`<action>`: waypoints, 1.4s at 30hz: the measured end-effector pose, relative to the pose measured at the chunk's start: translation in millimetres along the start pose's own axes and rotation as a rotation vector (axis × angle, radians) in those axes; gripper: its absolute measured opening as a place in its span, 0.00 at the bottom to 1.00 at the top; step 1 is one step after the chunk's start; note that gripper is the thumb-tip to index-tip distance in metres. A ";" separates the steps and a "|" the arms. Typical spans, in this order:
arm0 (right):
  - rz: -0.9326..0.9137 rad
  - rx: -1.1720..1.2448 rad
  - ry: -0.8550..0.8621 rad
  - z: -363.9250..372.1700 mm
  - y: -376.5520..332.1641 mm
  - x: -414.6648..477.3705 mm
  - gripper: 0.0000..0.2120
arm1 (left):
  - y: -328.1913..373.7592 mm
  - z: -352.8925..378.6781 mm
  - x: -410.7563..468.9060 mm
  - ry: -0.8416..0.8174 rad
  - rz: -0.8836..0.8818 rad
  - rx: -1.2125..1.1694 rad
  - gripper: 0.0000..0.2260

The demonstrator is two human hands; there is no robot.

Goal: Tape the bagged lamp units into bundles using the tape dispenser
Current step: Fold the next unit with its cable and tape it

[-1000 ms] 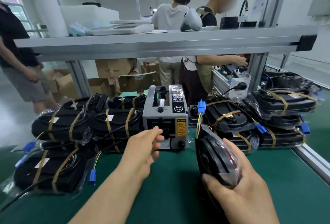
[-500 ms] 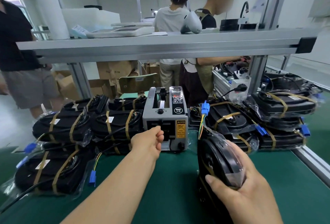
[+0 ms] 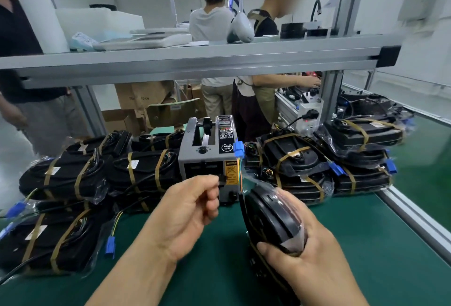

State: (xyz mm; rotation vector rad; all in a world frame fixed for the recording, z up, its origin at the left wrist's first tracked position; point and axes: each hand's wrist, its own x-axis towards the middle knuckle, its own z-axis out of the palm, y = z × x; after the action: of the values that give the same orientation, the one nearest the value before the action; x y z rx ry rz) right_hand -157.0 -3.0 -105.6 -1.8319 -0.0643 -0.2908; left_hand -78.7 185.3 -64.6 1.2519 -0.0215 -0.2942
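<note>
The grey tape dispenser [image 3: 207,153] stands at the middle of the green mat. My left hand [image 3: 192,210] is right in front of its outlet, thumb and forefinger pinching a short tape strip [image 3: 221,180] there. My right hand [image 3: 310,264] grips bagged black lamp units [image 3: 271,218] stood on edge on the mat, just right of the dispenser. Their coloured wires rise to a blue connector [image 3: 238,149] in front of the dispenser's side.
Taped bundles of bagged lamps are piled left [image 3: 144,174] and right [image 3: 297,159] of the dispenser. An aluminium shelf beam [image 3: 195,62] crosses overhead. The table's metal rail [image 3: 415,215] runs along the right edge. Several people stand behind the bench.
My left hand has drawn back a little from the dispenser outlet with fingers pinched. The lamp units in my right hand have shifted left, closer to the dispenser.
</note>
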 end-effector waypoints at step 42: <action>-0.020 0.020 -0.090 3.0 9.3 -0.3 0.35 | 15.0 45.3 -14.5 -0.041 0.189 0.629 0.07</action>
State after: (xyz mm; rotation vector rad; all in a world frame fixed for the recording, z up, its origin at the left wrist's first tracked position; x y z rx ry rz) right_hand -155.0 -2.7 -115.1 -1.8251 -0.1475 -0.2205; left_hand -97.5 150.7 -34.1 1.8526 -0.2843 -0.1497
